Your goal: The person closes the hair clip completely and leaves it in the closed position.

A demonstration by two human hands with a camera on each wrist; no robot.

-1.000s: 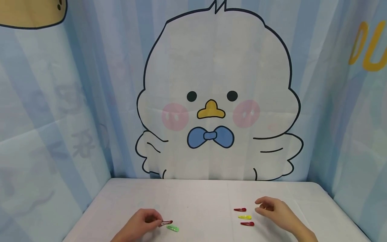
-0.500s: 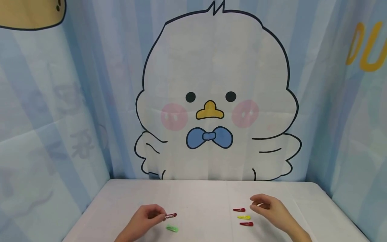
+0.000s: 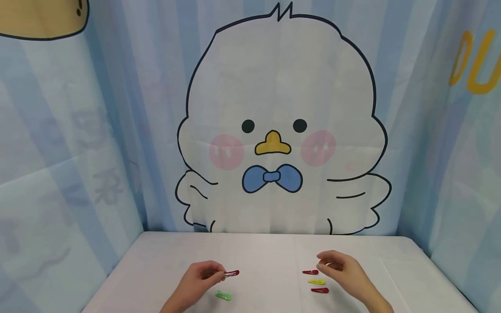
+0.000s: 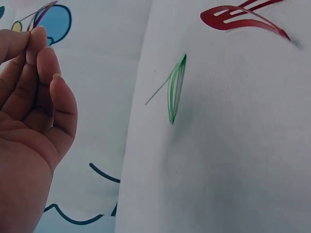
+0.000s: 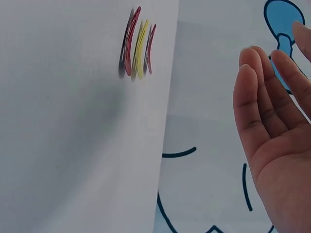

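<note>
In the head view my left hand (image 3: 199,280) pinches a dark red snap hair clip (image 3: 232,274) between thumb and fingertips, above the table. A green snap hair clip (image 3: 223,296) lies on the table just below that hand; its arm stands open in the left wrist view. My right hand (image 3: 344,271) hovers at the right, fingers loosely bent and holding nothing. Just left of it lie a far red clip (image 3: 310,272), a yellow clip (image 3: 317,282) and a near red clip (image 3: 320,290), in a column.
Another red hair clip (image 4: 240,17) lies on the table in the left wrist view. The white table (image 3: 266,256) ends at a hanging curtain (image 3: 274,87) printed with a chick. More curtain hangs at both sides.
My left hand has lifted the dark red clip away from beside the green one and moved right and forward. My right hand has drifted left, closer to the column of clips.
</note>
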